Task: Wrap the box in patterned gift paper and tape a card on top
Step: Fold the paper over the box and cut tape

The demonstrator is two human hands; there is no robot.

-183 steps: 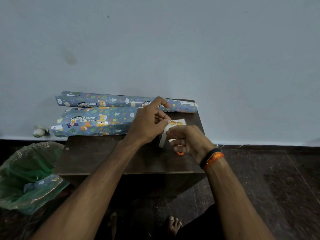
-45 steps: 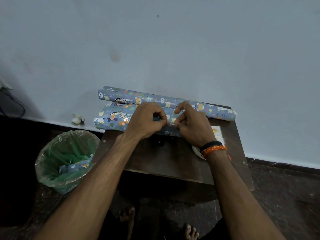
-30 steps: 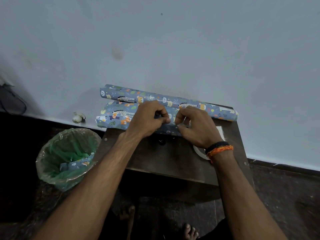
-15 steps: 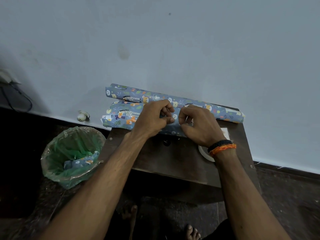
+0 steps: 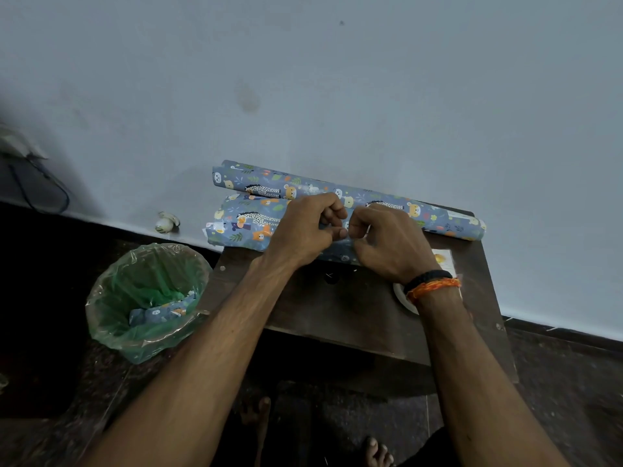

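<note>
The box (image 5: 242, 227), wrapped in blue gift paper with animal prints, lies at the back of a dark wooden table (image 5: 337, 308). My left hand (image 5: 303, 227) and my right hand (image 5: 387, 244) rest on its top, thumbs and fingertips pinched together on the paper where they meet. What sits between the fingertips is hidden. A white card (image 5: 443, 261) with an orange picture lies on the table to the right, just beyond my right wrist. Behind the box a roll of the same paper (image 5: 269, 185) lies along the wall.
A white tape roll (image 5: 401, 296) peeks out beside my right wrist. A bin with a green liner (image 5: 145, 298), holding paper scraps, stands on the floor left of the table. A small white object (image 5: 166, 223) sits at the wall's foot. My bare feet are under the table.
Six seconds ago my hands held the card above the table; now the card lies at the right and both hands pinch at the box top. In the last second they barely moved.
</note>
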